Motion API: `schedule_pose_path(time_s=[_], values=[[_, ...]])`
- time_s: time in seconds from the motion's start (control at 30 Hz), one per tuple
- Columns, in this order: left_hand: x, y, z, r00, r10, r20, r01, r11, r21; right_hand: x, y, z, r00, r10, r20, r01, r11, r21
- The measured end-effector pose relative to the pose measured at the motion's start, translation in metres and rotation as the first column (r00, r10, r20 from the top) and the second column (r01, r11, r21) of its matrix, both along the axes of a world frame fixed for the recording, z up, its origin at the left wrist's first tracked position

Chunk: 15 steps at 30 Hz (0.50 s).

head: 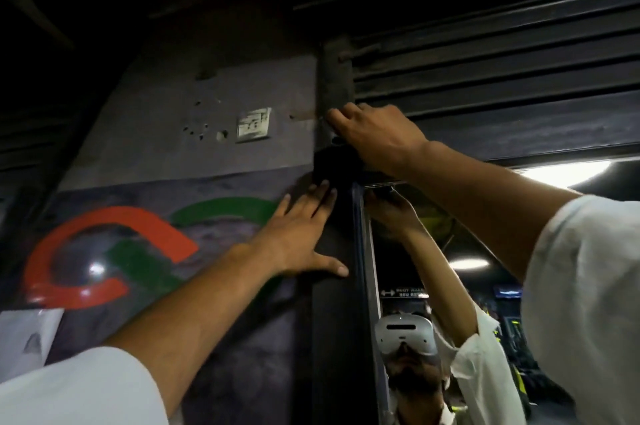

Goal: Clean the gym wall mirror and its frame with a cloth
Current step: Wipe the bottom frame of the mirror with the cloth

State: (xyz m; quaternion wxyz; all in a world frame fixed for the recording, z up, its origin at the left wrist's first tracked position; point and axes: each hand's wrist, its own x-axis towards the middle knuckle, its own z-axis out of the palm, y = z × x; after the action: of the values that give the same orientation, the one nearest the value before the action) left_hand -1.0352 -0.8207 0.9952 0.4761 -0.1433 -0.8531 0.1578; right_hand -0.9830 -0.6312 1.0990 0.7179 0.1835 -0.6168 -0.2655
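Wiping the frame's [362, 251] top corner
The right hand [374, 137] grips the cloth [334, 164]; the left hand [301, 234], fingers straight, presses beside the frame, likely for balance.

Left of the right hand [375, 137], a grubby switch plate [254, 126] sits on the grey wall [156, 119] beside small holes [202, 133]. Left of the left hand [301, 237], an orange arc [114, 216] and a green arc [228, 207]. Dark slats [502, 64] above the right hand; a paper sheet [27, 338] far lower left.
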Motion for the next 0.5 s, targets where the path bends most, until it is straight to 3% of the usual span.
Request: schedule_pose_path(time_s=[0.1, 0.27, 0.5], values=[[-0.004, -0.001, 0.000, 0.999, -0.037, 0.005, 0.037, 0.999, 0.008, -0.008, -0.018, 0.012, 1.000, 0.012, 0.001, -0.012, 0.999, -0.053], [-0.001, 0.001, 0.000, 0.997, -0.076, 0.012, 0.076, 0.997, 0.023, -0.032, -0.047, 0.000, 0.968, 0.072, 0.238, -0.061, 0.997, -0.054], [0.001, 0.004, -0.005, 0.996, -0.091, 0.011, 0.090, 0.996, 0.021, -0.025, -0.048, -0.029, 0.971, 0.045, 0.236, -0.029, 0.997, -0.068]])
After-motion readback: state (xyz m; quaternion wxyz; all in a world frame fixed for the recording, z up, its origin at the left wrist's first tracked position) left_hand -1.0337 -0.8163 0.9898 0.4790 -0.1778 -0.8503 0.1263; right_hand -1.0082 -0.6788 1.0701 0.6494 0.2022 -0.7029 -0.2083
